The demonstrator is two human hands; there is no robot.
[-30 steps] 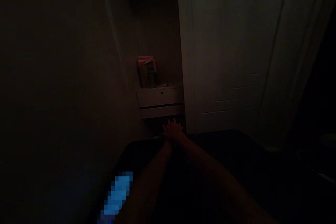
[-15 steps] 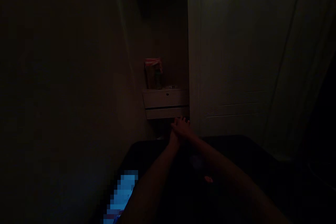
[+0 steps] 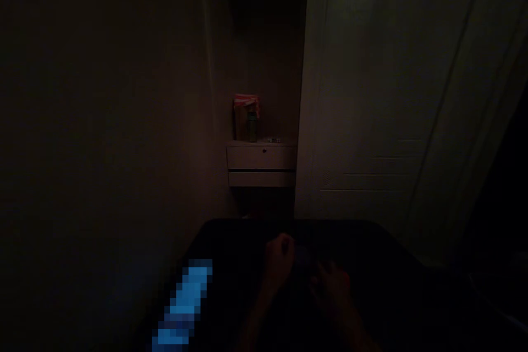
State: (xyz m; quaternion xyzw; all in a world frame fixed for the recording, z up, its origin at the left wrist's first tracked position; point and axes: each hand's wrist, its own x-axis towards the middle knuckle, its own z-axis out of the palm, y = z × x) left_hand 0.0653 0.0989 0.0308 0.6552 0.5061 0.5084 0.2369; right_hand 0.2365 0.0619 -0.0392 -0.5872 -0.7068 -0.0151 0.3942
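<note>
The scene is very dark. My left hand (image 3: 280, 253) is closed, its fingers curled at the left edge of a faint bluish, flat-looking patch (image 3: 303, 256). I cannot make out what this patch is or how firmly it is held. To the right and a little closer to me is my right hand (image 3: 333, 283), low over the dark bed-like surface (image 3: 231, 253). Its fingers are bent and look apart, pointing toward the patch. A small reddish spot (image 3: 345, 278) shows at the outer side of my right hand.
A bright blue, pixelated screen-like area (image 3: 185, 297) lies at the lower left. Beyond the dark surface stands a drawer unit (image 3: 262, 159), bearing a green bottle (image 3: 252, 126) and a red-and-white package (image 3: 246, 100). A pale panelled door (image 3: 363, 93) rises at the right, a wall (image 3: 103, 121) at the left.
My hands were stretched far forward, crossed and touching. They have come apart and drawn back toward me, down to the dark surface. The view has shifted slightly.
</note>
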